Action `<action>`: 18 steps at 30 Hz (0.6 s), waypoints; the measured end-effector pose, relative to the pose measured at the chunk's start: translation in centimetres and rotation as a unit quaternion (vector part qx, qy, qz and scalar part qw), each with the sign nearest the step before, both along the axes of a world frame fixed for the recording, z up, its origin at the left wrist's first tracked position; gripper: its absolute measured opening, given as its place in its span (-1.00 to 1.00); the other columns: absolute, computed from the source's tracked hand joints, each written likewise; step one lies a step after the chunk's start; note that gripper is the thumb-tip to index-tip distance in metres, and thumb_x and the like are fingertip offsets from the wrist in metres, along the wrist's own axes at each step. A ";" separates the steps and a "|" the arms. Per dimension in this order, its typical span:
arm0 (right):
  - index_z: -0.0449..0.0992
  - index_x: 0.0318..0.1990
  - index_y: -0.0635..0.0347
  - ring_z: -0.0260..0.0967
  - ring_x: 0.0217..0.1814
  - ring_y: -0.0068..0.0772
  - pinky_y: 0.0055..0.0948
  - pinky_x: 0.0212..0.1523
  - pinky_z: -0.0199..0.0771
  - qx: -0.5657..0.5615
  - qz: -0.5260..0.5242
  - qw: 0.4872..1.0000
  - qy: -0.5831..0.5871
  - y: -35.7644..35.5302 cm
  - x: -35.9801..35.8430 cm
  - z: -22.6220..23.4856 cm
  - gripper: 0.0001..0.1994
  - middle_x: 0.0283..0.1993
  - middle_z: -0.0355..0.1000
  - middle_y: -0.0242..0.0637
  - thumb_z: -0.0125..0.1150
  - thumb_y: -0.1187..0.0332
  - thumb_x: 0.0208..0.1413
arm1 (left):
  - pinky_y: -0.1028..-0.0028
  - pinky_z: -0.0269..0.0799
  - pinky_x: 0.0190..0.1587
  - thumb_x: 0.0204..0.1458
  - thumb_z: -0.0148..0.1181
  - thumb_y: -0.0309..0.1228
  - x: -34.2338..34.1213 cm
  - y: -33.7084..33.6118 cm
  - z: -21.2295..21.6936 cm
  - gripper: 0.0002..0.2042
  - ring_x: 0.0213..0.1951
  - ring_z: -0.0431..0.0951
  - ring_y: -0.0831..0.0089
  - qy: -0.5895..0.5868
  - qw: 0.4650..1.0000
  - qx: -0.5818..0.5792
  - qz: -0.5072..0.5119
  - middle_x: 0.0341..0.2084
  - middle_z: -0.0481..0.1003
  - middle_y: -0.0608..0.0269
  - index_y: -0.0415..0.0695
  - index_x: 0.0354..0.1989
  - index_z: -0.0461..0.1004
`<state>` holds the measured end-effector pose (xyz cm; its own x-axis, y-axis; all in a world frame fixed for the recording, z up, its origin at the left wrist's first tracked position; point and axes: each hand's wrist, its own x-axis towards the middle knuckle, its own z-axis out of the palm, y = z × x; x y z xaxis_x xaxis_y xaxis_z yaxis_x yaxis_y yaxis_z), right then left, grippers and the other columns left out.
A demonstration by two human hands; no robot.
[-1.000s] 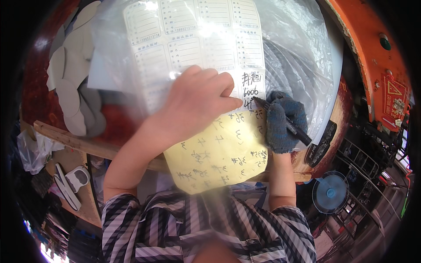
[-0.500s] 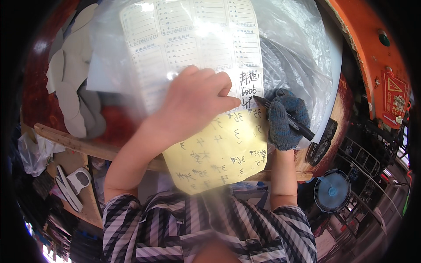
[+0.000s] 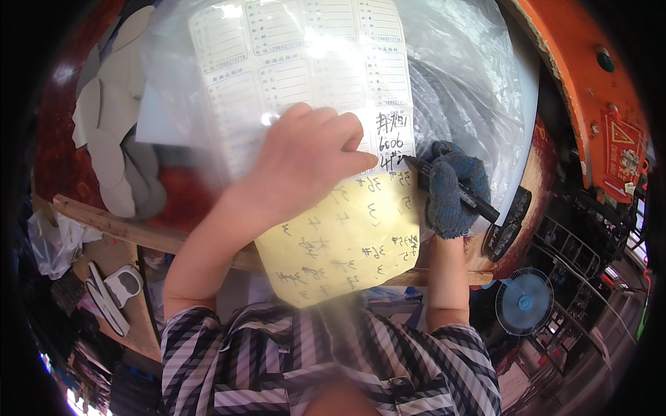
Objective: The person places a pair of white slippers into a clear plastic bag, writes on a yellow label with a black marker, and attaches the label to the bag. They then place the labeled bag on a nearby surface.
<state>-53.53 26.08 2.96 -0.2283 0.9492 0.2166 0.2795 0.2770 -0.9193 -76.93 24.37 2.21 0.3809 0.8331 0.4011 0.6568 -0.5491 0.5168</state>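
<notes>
A sheet of white printed labels lies over clear plastic on the table. Its lower part is yellow paper with handwriting, hanging toward me past the table edge. My bare left hand rests on the sheet with curled fingers, thumb and forefinger pressed together against the paper. My right hand, in a grey-blue knitted glove, grips a black marker. The marker's tip is at the end of the lowest line of black writing on a label at the sheet's right edge, just right of my left thumb.
Grey-white flat rounded pieces are piled at the table's left. Clear plastic bagging spreads under the sheet. A black oval object lies right of my glove. An orange machine stands at right, above a blue fan.
The marker and my gloved hand have shifted slightly right, and another stroke has appeared on the lowest line of the label. My left hand has stayed almost in place.
</notes>
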 end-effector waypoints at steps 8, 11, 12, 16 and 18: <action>0.41 -0.42 0.24 0.38 -0.33 -0.35 -0.22 -0.05 0.38 0.065 -0.021 0.998 -0.006 0.2 -0.1 -0.5 -0.93 -0.38 0.44 -0.19 0.16 0.48 0.04 | 0.49 0.17 -0.38 -0.23 0.18 -0.45 0.0 0.0 0.0 -0.81 -0.45 0.35 0.50 -0.003 1.000 -0.004 0.000 -0.52 0.31 0.48 0.09 -0.40 0.60; 0.42 -0.43 0.23 0.38 -0.31 -0.34 -0.22 -0.04 0.37 0.050 0.004 0.998 -0.033 0.2 0.1 -0.4 -0.93 -0.39 0.43 -0.20 0.16 0.47 0.04 | 0.49 0.17 -0.38 -0.23 0.18 -0.45 0.0 -0.1 0.0 -0.81 -0.45 0.35 0.50 -0.006 1.000 -0.004 0.000 -0.52 0.31 0.48 0.08 -0.40 0.60; 0.42 -0.43 0.23 0.38 -0.30 -0.34 -0.22 -0.03 0.37 0.041 -0.001 0.999 -0.035 0.2 0.1 -0.4 -0.93 -0.40 0.43 -0.21 0.17 0.47 0.04 | 0.49 0.17 -0.38 -0.23 0.18 -0.45 0.0 -0.1 0.0 -0.81 -0.45 0.35 0.50 -0.002 1.000 -0.004 -0.001 -0.52 0.31 0.48 0.08 -0.40 0.60; 0.41 -0.44 0.22 0.38 -0.28 -0.32 -0.21 -0.02 0.36 0.030 0.000 0.999 0.016 0.0 0.2 -0.5 -0.91 -0.41 0.43 -0.25 0.18 0.47 0.04 | 0.49 0.17 -0.37 -0.23 0.17 -0.46 0.0 0.0 0.0 -0.81 -0.45 0.36 0.49 -0.008 1.000 -0.002 0.000 -0.52 0.31 0.48 0.08 -0.40 0.60; 0.41 -0.44 0.22 0.38 -0.26 -0.30 -0.21 -0.03 0.36 0.024 0.008 0.999 0.027 0.0 0.2 -0.6 -0.92 -0.40 0.43 -0.25 0.18 0.47 0.04 | 0.49 0.17 -0.37 -0.23 0.17 -0.46 0.0 -0.1 0.0 -0.81 -0.45 0.36 0.49 -0.005 1.000 -0.005 -0.001 -0.52 0.31 0.48 0.08 -0.40 0.60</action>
<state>-53.37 26.08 2.40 -0.2303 0.9339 0.2733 0.2258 0.3245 -0.9186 -76.97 24.31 2.25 0.3777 0.8363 0.3975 0.6509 -0.5451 0.5284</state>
